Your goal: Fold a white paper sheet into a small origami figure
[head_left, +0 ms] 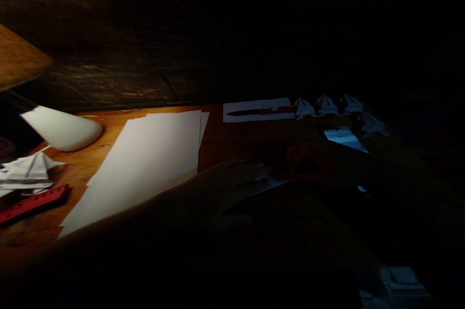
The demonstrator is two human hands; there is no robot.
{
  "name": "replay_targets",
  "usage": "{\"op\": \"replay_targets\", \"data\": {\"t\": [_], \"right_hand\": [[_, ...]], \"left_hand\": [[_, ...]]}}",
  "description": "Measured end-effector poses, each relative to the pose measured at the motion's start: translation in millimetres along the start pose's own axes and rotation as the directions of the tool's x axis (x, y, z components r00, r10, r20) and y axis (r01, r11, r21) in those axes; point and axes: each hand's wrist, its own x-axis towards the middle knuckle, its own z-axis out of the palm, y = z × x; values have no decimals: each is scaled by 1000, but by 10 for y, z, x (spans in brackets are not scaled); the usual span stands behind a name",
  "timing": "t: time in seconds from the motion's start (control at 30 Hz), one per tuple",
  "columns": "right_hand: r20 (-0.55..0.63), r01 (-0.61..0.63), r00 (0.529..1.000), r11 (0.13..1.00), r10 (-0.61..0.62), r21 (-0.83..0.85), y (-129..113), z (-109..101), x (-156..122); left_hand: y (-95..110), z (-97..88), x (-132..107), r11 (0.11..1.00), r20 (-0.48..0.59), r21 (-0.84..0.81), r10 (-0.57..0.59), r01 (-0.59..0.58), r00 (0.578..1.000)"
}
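Deep shadow covers both hands. My left hand (241, 183) reaches in from the left with its fingers stretched out flat, the tips on a small piece of white paper (272, 182). At the right end of that paper is my right hand (307, 161), its fingers curled into a pinch; its grip on the paper's edge is hard to make out in the dark. Behind the hands, a knife (259, 111) with a dark blade and red handle lies on a strip of white paper (230, 105). Left of the hands rests a stack of white sheets (156, 149).
Several folded paper figures (327, 105) stand at the back right, near a bluish lit flat thing (345, 139). At left are a lamp with a white base (67, 130), a folded paper (27, 171) and a red bar-shaped object (34, 203). Pale papers (403, 282) show at lower right.
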Motion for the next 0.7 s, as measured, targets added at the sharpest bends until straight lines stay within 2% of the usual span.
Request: {"op": "replay_targets", "data": {"t": [0.37, 0.57, 0.7], "right_hand": [[10, -49, 999, 998, 48, 51, -38, -24, -31], [2, -59, 998, 998, 59, 25, -52, -40, -45], [37, -141, 989, 990, 141, -8, -51, -52, -57]], "left_hand": [[17, 10, -9, 999, -5, 24, -26, 26, 1000], [13, 31, -15, 999, -12, 43, -24, 24, 1000], [21, 32, -15, 998, -16, 46, -34, 35, 999]]}}
